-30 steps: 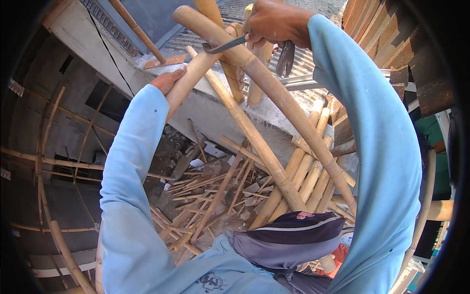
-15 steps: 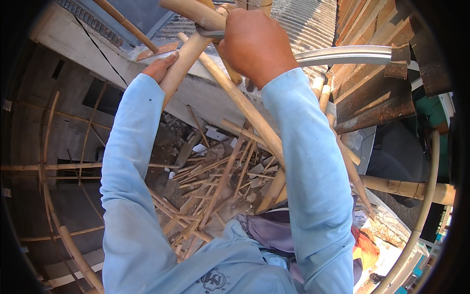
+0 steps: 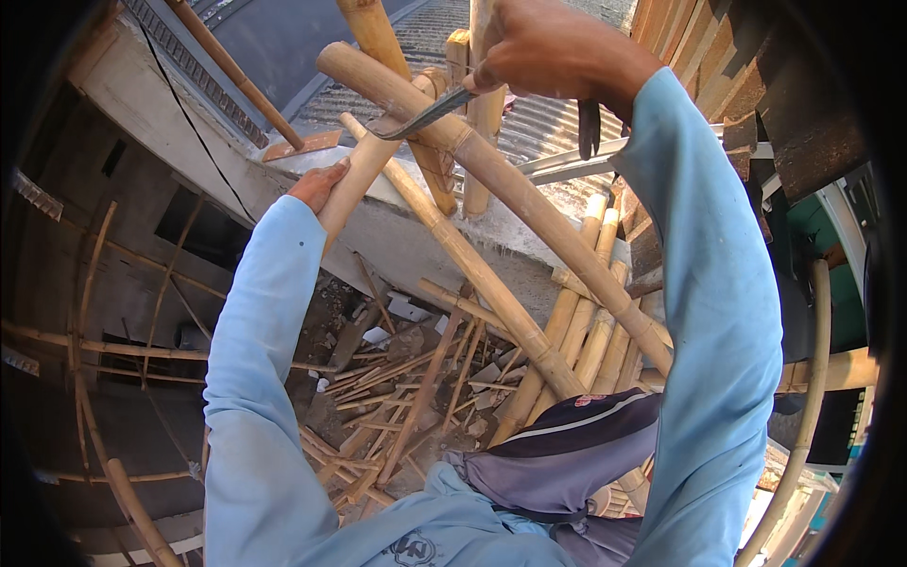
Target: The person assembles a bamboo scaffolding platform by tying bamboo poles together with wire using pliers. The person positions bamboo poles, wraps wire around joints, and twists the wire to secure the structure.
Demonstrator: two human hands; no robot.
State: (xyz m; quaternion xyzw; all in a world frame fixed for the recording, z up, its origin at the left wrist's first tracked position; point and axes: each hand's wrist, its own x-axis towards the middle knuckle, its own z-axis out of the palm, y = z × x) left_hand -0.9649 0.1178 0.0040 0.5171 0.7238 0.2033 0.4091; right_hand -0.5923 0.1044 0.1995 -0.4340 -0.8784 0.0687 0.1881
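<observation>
My left hand (image 3: 319,185) is wrapped round a thick bamboo pole (image 3: 361,172), just below where it meets a second, slanting bamboo pole (image 3: 529,203). A dark, flat strap (image 3: 430,115) loops round the crossing of the two poles. From there it runs taut up to my right hand (image 3: 557,55), whose closed fingers grip it. A loose dark end (image 3: 589,129) hangs below that hand. Behind the crossing stand upright bamboo poles (image 3: 487,142), one bound with thin ties. Part of the strap's wrap behind the poles is hidden.
A concrete ledge (image 3: 236,184) and corrugated roofing (image 3: 378,76) lie ahead. Rusty metal sheets (image 3: 779,151) stand at the right. Bamboo sticks and rubble (image 3: 406,378) cover the ground far below. More bamboo framing (image 3: 142,352) is at the left, and my leg (image 3: 557,444) rests near several bamboo poles.
My right hand has moved right, away from the crossing, drawing out a longer stretch of strap. My left hand keeps its hold on the pole. The view has shifted slightly.
</observation>
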